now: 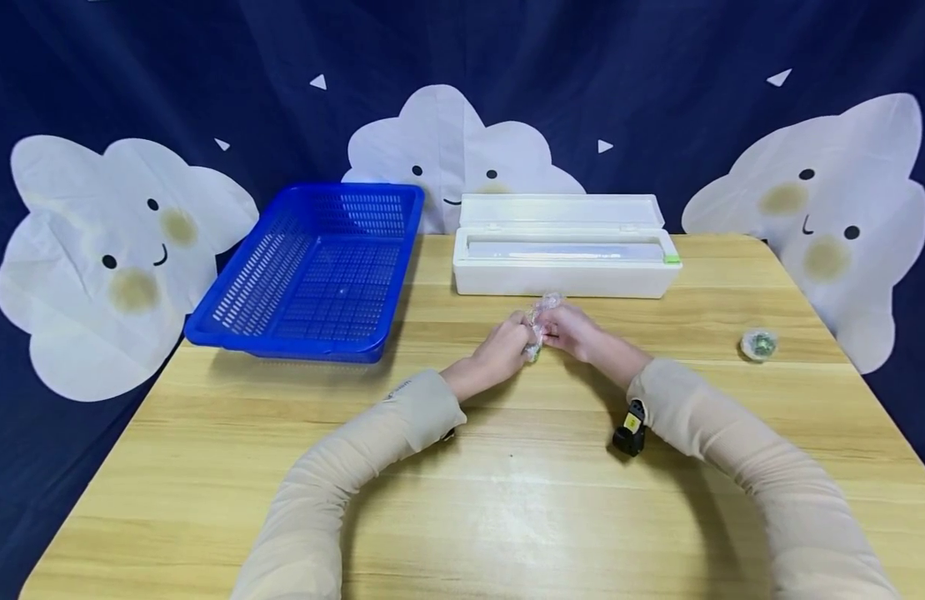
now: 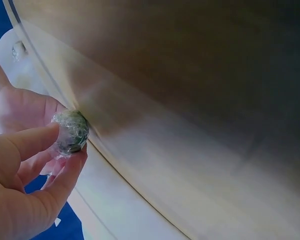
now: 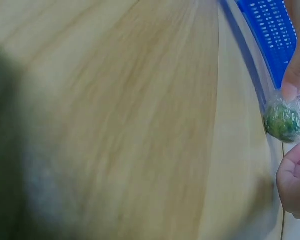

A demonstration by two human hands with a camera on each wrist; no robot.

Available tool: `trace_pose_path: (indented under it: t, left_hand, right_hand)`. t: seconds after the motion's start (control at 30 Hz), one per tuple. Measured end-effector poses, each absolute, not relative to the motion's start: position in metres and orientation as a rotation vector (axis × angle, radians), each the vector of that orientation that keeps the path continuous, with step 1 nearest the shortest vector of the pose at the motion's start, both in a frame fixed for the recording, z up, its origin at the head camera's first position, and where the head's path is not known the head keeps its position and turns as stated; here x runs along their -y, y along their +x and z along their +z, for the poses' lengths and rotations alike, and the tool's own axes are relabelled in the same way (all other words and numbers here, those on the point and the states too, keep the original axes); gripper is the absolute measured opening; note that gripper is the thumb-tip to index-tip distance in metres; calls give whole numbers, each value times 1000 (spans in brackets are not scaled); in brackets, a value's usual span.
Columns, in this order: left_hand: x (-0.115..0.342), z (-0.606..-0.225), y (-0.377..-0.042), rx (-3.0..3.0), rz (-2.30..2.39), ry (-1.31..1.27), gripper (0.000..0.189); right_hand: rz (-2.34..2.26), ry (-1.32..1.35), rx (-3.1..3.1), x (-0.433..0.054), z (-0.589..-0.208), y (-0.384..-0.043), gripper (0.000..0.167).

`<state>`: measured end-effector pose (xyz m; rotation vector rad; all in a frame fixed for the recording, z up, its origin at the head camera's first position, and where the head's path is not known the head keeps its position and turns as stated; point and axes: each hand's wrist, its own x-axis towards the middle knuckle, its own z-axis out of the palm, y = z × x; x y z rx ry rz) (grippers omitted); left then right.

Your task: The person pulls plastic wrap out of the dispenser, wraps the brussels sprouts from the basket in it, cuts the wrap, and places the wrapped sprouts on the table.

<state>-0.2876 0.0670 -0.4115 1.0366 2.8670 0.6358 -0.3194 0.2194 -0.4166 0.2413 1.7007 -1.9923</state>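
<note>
A small round green fruit point(image 2: 76, 131), wrapped in clear cling film, is between my two hands just in front of the white box. My left hand point(image 1: 500, 350) pinches it between thumb and fingers, seen closely in the left wrist view. From the other side my right hand point(image 1: 578, 333) curls its fingers at the gathered cling film point(image 1: 550, 302), which sticks up beyond the fingertips. In the right wrist view the fruit's green side shows through the shiny wrap, and much of the right hand lies beyond the edge.
A white cling film box point(image 1: 567, 279) with its lid raised stands at the back of the table point(image 1: 500, 500). To its left is a blue perforated basket point(image 1: 380, 346). Another film-wrapped green fruit point(image 1: 758, 344) lies at the right.
</note>
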Motion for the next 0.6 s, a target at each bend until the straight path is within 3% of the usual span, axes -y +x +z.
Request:
trace_pose_path:
  t: [0.1, 0.33, 0.6]
  left_hand:
    - [-67, -410, -288, -2857, 615, 1015, 18]
    - [-65, -410, -288, -2846, 643, 1003, 20]
    - [-64, -411, -288, -2870, 617, 1019, 21]
  right_hand:
    - [-2001, 260, -1718, -220, -415, -321, 20]
    - [-1875, 255, -1980, -227, -411, -322, 58]
    - [-1629, 104, -2052, -228, -407, -317, 43]
